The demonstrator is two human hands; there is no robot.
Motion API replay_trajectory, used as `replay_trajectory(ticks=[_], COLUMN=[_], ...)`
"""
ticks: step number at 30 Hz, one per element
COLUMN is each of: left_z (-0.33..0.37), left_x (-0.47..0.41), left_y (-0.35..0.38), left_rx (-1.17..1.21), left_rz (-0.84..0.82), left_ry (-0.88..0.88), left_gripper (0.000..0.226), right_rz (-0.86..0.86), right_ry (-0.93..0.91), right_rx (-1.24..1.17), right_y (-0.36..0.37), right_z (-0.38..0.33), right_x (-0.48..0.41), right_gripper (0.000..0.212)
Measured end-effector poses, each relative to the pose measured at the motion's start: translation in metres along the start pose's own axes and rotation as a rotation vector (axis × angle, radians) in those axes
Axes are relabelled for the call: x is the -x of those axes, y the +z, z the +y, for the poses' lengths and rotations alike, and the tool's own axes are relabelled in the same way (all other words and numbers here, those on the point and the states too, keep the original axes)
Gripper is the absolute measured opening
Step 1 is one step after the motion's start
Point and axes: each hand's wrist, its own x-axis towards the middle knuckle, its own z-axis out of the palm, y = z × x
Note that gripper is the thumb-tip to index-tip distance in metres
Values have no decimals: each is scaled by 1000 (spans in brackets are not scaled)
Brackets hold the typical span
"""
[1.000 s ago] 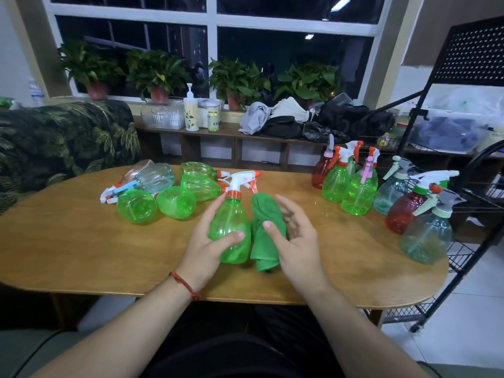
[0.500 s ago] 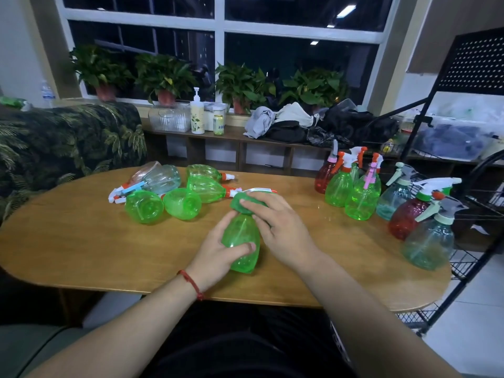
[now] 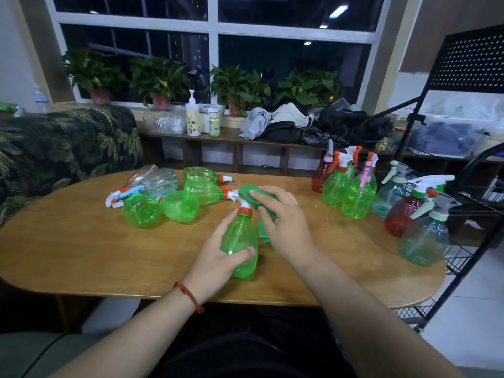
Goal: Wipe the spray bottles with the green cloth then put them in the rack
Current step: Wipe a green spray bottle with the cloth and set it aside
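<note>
Nearest, the left hand (image 3: 218, 259) curls its fingers (image 3: 227, 223) and thumb round the body of a green spray bottle (image 3: 243, 236), which leans away with its base on the bench (image 3: 81, 241). Just beside it, the right hand (image 3: 285, 222) presses the green cloth (image 3: 246, 193) over the bottle's white trigger head with bent fingers. Farther back, a cluster of bottles (image 3: 177, 203) lies on its side to the left, upright bottles (image 3: 351, 195) stand to the right, and the black rack (image 3: 469, 64) rises at the bench's right end.
</note>
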Motion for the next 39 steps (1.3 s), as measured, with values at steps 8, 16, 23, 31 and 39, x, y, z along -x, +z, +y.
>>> replay_trajectory(ticks=[8,16,23,31,39], left_z=[2,10,8,-1,0], left_x=[4,12,16,20,18], left_y=[-3,-1,0,8,10], left_rx=[11,1,21,-128,-226], left_rz=[38,29,94,130,124], left_ry=[-6,42,128,194,265], left_gripper=[87,88,95,104,105], right_rz=[11,99,109,-95,-212], right_ry=[420,347,337,-46,-13], right_rx=[-379,-365,-426,-105,41], right_y=[-10,-9,-30,-39,-48], right_z=[-4,-12,-17,-37,-41], right_x=[17,14,4,-24,-35], right_gripper=[41,40,39,42,41])
